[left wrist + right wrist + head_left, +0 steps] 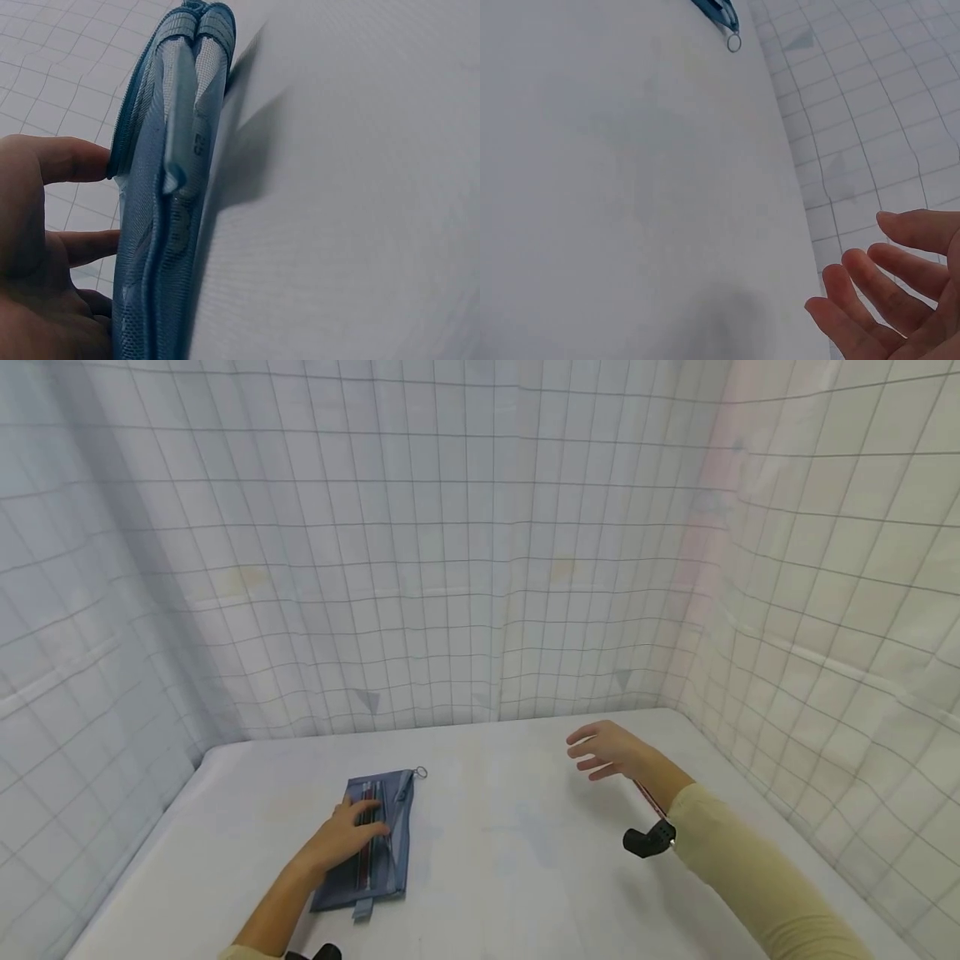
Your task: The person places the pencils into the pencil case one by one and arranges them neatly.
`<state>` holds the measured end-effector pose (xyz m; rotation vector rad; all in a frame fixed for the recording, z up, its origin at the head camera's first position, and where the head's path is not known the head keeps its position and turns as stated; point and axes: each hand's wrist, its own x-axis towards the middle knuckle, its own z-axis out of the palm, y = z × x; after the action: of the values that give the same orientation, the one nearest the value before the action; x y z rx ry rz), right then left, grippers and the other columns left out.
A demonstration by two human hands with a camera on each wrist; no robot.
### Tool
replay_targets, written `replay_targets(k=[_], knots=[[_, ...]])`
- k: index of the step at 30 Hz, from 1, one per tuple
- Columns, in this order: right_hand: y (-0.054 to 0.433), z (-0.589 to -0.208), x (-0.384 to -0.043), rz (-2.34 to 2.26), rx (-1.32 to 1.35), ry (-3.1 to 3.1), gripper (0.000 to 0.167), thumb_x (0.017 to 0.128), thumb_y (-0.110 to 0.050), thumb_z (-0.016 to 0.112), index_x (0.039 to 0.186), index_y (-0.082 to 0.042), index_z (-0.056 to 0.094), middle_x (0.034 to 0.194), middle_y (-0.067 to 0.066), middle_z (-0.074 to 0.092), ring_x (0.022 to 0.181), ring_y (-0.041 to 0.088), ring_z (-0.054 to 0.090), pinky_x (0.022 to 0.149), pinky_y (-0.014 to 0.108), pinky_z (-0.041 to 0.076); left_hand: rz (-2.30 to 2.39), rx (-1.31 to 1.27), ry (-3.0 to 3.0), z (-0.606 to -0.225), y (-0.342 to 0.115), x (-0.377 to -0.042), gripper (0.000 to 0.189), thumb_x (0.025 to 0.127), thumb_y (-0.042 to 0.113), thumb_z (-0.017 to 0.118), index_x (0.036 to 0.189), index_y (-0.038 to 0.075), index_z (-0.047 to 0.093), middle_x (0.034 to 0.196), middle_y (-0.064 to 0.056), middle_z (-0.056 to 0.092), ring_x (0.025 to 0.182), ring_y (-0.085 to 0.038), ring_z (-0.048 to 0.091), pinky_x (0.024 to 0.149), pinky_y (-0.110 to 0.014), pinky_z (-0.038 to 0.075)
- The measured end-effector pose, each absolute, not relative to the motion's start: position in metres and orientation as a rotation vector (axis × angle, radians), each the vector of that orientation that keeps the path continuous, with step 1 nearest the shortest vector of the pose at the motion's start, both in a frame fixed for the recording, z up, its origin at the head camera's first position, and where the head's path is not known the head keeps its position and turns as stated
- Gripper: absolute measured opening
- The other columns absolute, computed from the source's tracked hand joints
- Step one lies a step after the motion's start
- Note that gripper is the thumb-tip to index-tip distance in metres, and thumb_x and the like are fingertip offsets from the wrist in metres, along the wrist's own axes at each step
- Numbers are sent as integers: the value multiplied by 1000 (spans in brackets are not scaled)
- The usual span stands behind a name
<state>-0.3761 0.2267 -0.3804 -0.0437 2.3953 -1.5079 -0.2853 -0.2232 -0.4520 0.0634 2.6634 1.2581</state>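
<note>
A flat blue zip pouch [400, 852] with mesh sides lies on the left half of the white table. My left hand [345, 839] rests on its upper face with fingers spread and slightly bent. In the left wrist view, the thumb and a fingertip of that hand [30, 225] touch the pouch [150, 255] along one side; printed digits show through the mesh. A metal ring [734, 43] hangs from the zip end. Over the right part of the table, my right hand [611, 750] hovers with loosely bent fingers and nothing in them.
The table [495, 860] is covered in white cloth. White gridded curtains [450, 568] stand close behind it and along both sides. A black wrist camera [649, 840] is strapped below the right forearm, and a small loop tab [363, 909] sticks out of the pouch's near edge.
</note>
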Motion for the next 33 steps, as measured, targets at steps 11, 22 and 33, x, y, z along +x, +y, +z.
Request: replay_targets(k=[11, 22, 33], knots=[[265, -380, -382, -1452, -35, 2459, 46, 99, -11, 68, 140, 7, 56, 142, 26, 55, 121, 43, 63, 85, 44, 60, 1285, 57, 2660, -451, -220, -286, 74, 97, 37, 65, 154, -3, 41, 162, -41, -2, 146, -63, -6, 108, -81, 5], [305, -400, -379, -1377, 41, 2536, 41, 99, -3, 64, 135, 15, 55, 122, 24, 65, 100, 34, 70, 79, 41, 61, 1268, 40, 2673, -458, -220, -288, 73, 97, 38, 65, 153, -3, 43, 161, -43, -1, 145, -65, -3, 107, -82, 7], [324, -417, -372, -1245, 99, 2622, 31, 95, 1, 67, 122, 15, 62, 102, 17, 67, 82, 25, 67, 71, 38, 60, 1264, 50, 2685, -455, -222, -286, 73, 97, 38, 65, 152, -4, 43, 162, -42, -1, 146, -64, -3, 108, -81, 7]])
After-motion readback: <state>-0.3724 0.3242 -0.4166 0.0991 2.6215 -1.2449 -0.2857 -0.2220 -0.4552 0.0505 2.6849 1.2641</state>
